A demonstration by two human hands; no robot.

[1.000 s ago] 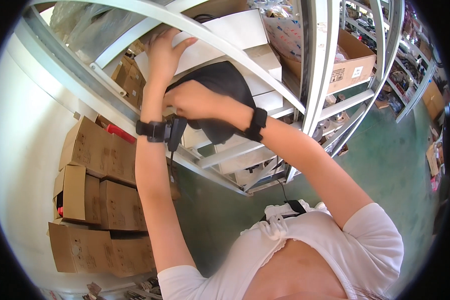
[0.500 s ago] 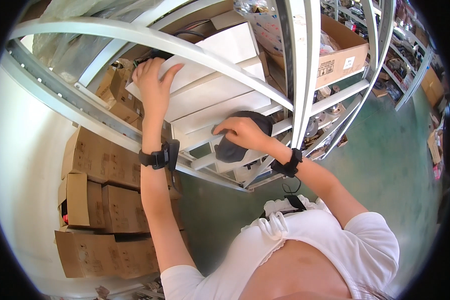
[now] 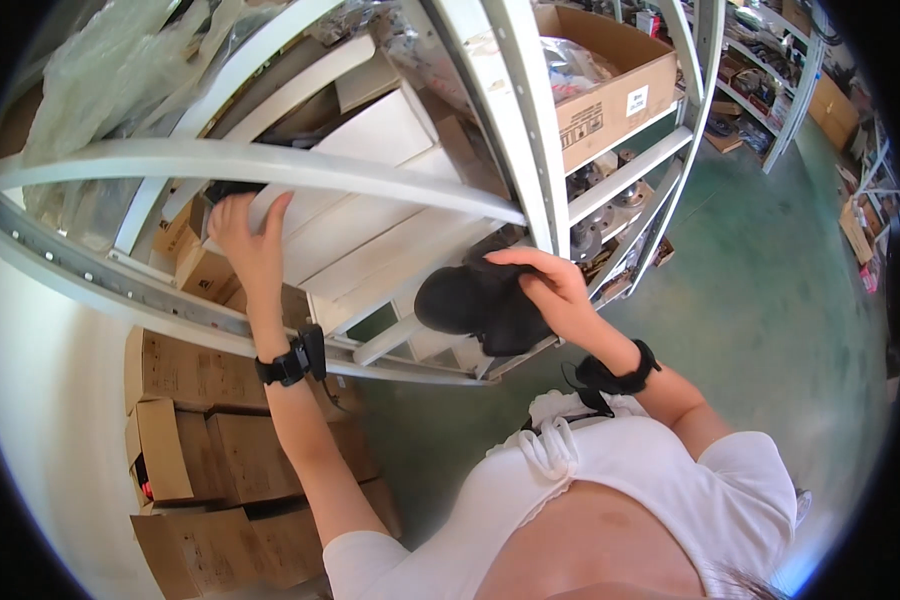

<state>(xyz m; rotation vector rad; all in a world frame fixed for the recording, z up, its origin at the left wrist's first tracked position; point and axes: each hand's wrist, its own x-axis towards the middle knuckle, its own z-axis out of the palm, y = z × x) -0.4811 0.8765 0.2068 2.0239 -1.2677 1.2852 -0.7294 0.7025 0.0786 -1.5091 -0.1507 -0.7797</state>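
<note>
head view: the left hand (image 3: 245,235) lies flat with spread fingers on the end of a white box (image 3: 360,215) among the stack on the metal shelf (image 3: 270,165), touching it but not gripping. the right hand (image 3: 555,290) is closed around a black cap (image 3: 475,300), held in the air just in front of the shelf edge, below the boxes. as a judgement, the cap is out and in hand, while the box is not yet pulled from its place. brown cartons (image 3: 200,440) stand below on the floor.

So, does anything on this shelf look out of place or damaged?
Nothing looks damaged or spilled. The white boxes lie stacked flat; the left hand rests on one, and the right hand holds a black soft thing.
</note>
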